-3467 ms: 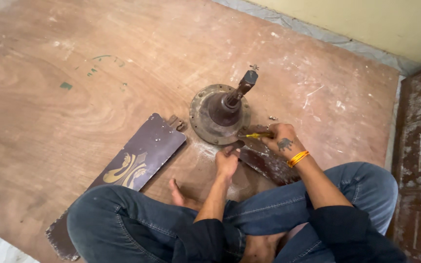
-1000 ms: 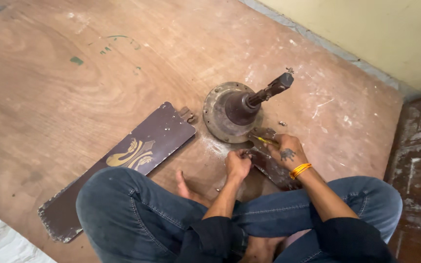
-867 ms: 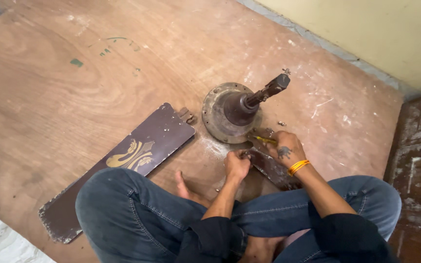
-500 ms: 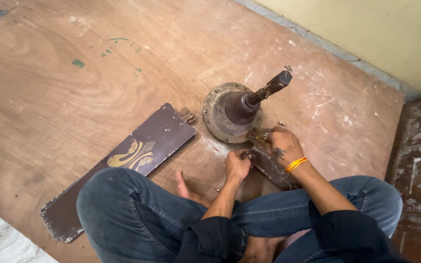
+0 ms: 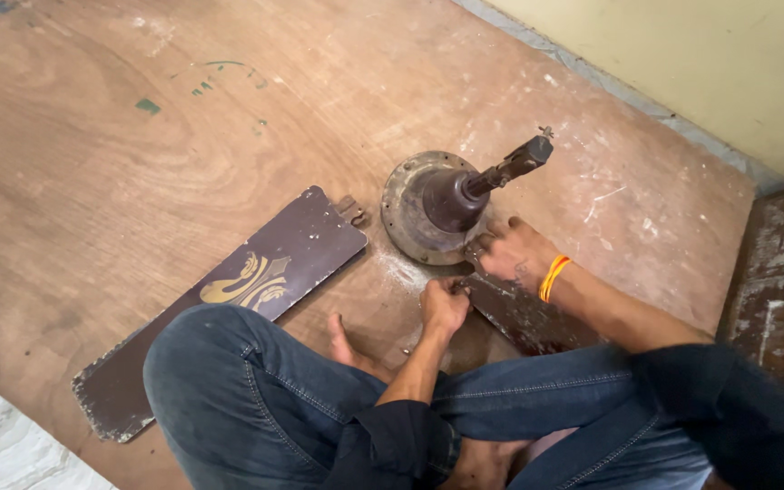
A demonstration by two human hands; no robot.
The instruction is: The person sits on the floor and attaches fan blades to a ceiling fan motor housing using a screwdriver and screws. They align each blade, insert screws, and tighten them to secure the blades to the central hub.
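- Motor point(image 5: 435, 204) on floor point(image 5: 138, 163), shaft tilted toward 2 o'clock.
- Right hand point(image 5: 514, 254) at motor's 4 o'clock rim; grip unclear.
- Left hand point(image 5: 445, 307) fisted at 6 o'clock, on dark blade point(image 5: 524, 318).
- Loose blade point(image 5: 229, 290) at 8 o'clock.

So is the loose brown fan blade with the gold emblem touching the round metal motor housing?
Apart. The head view shows bare wooden floor between the brown fan blade with its small end bracket and the round motor housing.

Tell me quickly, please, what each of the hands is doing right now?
Left hand: closed, pinching something small, cannot tell what, by the fan blade.
Right hand: curled at the fan motor rim; contents hidden.
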